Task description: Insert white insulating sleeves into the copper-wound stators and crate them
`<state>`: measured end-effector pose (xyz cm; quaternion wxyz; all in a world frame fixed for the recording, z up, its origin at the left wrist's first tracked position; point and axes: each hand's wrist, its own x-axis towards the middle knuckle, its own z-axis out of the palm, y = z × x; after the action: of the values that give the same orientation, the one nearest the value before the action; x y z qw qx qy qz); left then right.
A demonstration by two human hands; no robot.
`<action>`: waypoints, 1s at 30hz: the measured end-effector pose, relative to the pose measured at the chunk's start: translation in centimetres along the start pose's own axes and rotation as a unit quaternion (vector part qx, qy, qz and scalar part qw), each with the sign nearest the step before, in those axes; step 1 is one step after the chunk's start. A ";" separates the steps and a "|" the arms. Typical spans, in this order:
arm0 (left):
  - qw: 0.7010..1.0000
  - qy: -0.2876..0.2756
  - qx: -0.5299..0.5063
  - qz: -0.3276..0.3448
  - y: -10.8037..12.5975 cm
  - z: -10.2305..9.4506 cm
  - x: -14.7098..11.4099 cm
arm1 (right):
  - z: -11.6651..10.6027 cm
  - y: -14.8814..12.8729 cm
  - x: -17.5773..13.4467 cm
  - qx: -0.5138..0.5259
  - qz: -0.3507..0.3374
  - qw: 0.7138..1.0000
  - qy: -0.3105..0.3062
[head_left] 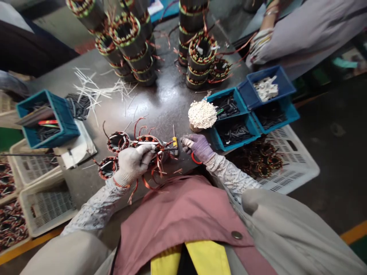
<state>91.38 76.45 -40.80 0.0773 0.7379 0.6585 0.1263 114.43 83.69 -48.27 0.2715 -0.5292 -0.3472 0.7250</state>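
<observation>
My left hand (pixel 134 162), in a white glove, is closed in a pinch over the right side of a wire-wound motor stator (pixel 147 142). What lies between its fingertips is too small to make out. Copper and red lead wires (pixel 149 185) trail from this stator toward my apron. To the right, my right hand (pixel 199 147), in a purple glove, has its fingers curled together. Its fingertips hide whatever they may hold. Between the hands lies a small yellow and black tool (pixel 174 144) with a thin tip. A red loop handle (pixel 196 158) shows below the right hand.
Two smaller stators (pixel 117 142) sit left. Stacked stators (pixel 129 42) stand behind. White sleeves (pixel 97 89) lie scattered. A bundle of white sticks (pixel 202 114) stands near blue bins (pixel 236 147) of black tubes. Crates (pixel 43 206) flank the table. A co-worker's arm (pixel 265 32) is at back right.
</observation>
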 end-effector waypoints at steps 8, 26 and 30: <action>1.000 0.007 -0.018 0.023 -0.4 0.4 -0.5 | 1.1 1.6 0.2 -0.161 -0.088 0.983 0.022; 0.990 0.013 -0.038 0.132 -1.9 0.5 -0.4 | 2.5 -4.0 1.8 -0.409 0.079 0.874 -0.251; 0.988 0.022 -0.037 0.146 -2.2 0.3 -0.4 | 1.5 -3.2 0.4 -0.271 0.168 0.919 -0.229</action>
<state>89.29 76.34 -41.79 0.0709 0.8200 0.5399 0.1762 112.96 85.63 -45.66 -0.0956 -0.4524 -0.4894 0.7394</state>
